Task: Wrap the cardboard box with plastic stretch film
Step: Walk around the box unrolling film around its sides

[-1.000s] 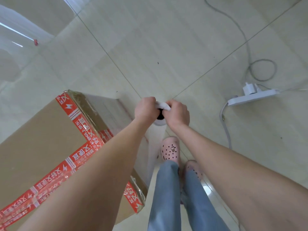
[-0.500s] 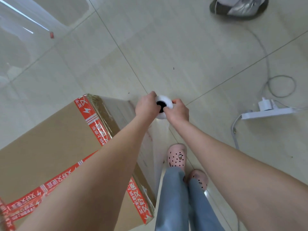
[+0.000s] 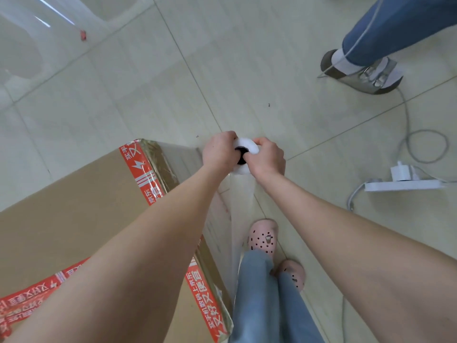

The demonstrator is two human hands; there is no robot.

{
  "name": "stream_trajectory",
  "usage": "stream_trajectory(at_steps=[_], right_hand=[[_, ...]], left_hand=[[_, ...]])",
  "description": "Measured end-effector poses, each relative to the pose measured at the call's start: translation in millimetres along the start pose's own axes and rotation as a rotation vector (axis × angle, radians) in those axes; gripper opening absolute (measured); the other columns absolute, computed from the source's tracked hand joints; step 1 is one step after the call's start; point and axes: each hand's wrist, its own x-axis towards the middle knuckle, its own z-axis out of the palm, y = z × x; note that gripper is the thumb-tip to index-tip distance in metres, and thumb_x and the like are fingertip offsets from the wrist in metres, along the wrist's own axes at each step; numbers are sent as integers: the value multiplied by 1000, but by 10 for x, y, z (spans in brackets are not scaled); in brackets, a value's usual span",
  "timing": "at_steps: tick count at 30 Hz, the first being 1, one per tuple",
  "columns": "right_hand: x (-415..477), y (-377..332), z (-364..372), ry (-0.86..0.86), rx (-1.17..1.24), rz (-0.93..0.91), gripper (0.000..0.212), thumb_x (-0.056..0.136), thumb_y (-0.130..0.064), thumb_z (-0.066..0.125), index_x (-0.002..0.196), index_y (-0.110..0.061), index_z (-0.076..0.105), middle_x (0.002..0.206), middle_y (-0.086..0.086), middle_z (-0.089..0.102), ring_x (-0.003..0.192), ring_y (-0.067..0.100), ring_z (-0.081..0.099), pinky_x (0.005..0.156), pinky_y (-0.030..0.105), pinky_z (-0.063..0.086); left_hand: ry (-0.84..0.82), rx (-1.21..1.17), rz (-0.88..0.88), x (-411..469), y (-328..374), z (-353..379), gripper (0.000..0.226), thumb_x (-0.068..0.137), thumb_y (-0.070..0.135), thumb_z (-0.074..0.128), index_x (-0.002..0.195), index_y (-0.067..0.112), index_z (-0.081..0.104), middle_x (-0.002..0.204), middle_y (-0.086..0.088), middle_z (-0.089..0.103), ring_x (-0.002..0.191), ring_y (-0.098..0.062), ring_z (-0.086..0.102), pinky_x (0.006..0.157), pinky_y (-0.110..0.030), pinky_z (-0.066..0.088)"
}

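One cardboard box (image 3: 74,219). One film roll (image 3: 247,157). Two hands: left hand (image 3: 218,151), right hand (image 3: 267,159). Two pink clogs (image 3: 263,237). One power strip (image 3: 403,185). One grey shoe (image 3: 361,75).

Pale tiled floor (image 3: 247,58) with thin grout lines; cardboard box (image 3: 74,219) with red printed tape stands lower left; white power strip (image 3: 405,185) with plug at right, grey cable (image 3: 425,147) looping beside it; small red scrap (image 3: 83,35) upper left
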Motion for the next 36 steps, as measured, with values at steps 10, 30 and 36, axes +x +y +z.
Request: stream_trajectory(at_steps=[10, 30, 36], right_hand=[[173, -467, 184, -145, -30, 10, 38, 83, -18, 56, 120, -24, 53, 112, 4, 62, 88, 25, 55, 69, 27, 38], [534, -836, -66, -177, -323, -162, 32, 80, -19, 55, 109, -26, 64, 103, 5, 68, 94, 29, 61, 67, 26, 38], [633, -1158, 91, -237, -261, -201, 42, 79, -24, 59, 120, -23, 51, 112, 1, 64, 102, 26, 60, 73, 27, 37]], left_hand=[[-34, -269, -310, 122, -310, -282, 31, 80, 27, 58, 94, 0, 57, 94, -17, 67, 85, -33, 65, 71, -38, 55], [-41, 50, -114, 580, -22, -558, 13, 80, 11, 52, 89, 6, 60, 92, -13, 64, 88, -33, 61, 61, -30, 37], [101, -226, -443, 636, -257, -670, 13, 79, 20, 57, 80, 7, 53, 87, -16, 62, 89, -35, 59, 62, -30, 34]])
